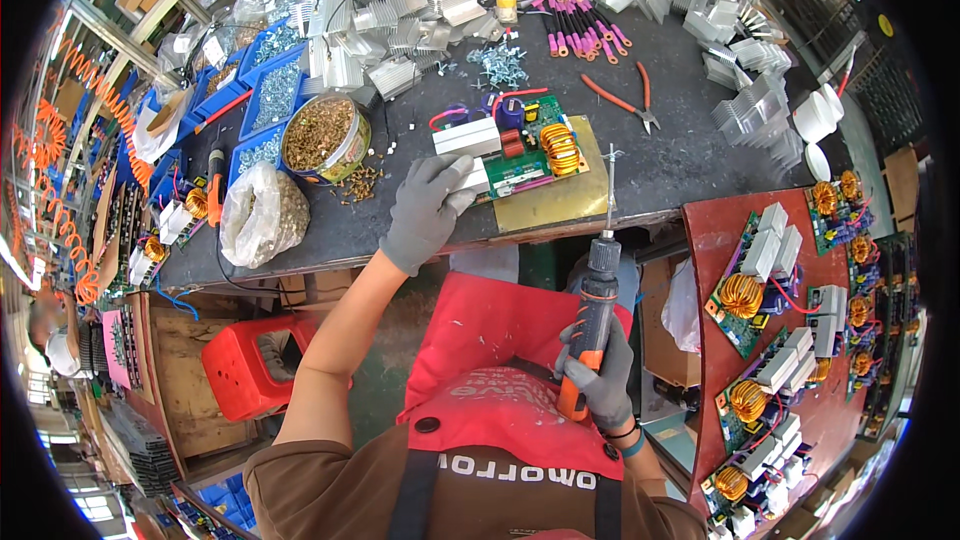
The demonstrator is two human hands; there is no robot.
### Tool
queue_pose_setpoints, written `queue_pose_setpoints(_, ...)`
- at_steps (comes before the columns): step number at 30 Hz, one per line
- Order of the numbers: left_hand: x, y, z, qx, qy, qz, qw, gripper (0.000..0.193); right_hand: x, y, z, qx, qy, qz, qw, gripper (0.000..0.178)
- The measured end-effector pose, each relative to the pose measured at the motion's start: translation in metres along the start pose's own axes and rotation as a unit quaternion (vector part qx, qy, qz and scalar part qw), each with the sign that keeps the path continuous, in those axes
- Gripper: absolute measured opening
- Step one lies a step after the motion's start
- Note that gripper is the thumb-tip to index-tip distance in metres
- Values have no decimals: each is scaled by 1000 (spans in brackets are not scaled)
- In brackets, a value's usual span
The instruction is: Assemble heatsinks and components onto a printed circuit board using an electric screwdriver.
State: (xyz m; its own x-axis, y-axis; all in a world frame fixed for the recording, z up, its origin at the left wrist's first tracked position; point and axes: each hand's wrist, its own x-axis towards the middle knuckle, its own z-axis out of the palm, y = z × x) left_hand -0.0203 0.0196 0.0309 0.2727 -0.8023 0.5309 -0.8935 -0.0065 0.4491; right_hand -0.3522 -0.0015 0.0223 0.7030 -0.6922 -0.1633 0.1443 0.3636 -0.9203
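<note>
"What's biggest here?"

"The dark workbench (pixel 660 180), sweeping from ten o'clock to two, then the red side table (pixel 715 225) between three and four."

"And the circuit board (pixel 515 178)?"

"Between twelve and one, lying partly over the brass-coloured plate (pixel 550 208). I'd expect it stiff, top-heavy from its metal blocks, and fragile around the parts and solder. Hold it by bare edges or the solid blocks, never the wires."

"The power screwdriver (pixel 597 305)?"

"Four o'clock, bit pointing toward twelve. Likely fairly weighty but sturdy; the grey and orange body is the place to grasp."

"How are the hands?"

"The right hand (pixel 603 375), between four and five, is wrapped firmly round that body. The left hand (pixel 425 210), at ten, has its fingers over the nearer silver block (pixel 471 178); whether they pinch or just rest, I can't tell. Gloves should help on slick metal."

"Anything smaller?"

"The copper coil (pixel 560 148) between one and two, probably firm but poor as a handle, and loose screws (pixel 497 65) at twelve: tiny, hard, fiddly in gloves."
</note>
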Motion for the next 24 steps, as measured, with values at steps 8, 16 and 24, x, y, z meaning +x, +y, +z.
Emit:
queue_pose_setpoints(8, 2, 0, -2, 16, -7, 1, 1000, 41, 2, 5, 1, -37, -7, 11, 999, 67)
queue_pose_setpoints(16, 2, 0, -4, 31, -17, 18, 999, 44, 5, 12, 4, -15, -36, 70, 997, 71)
queue_pose_setpoints(24, -6, -1, 3, 79, -44, 33, 995, 60, 9, 18, 7, -9, -61, 120, 991, 70)
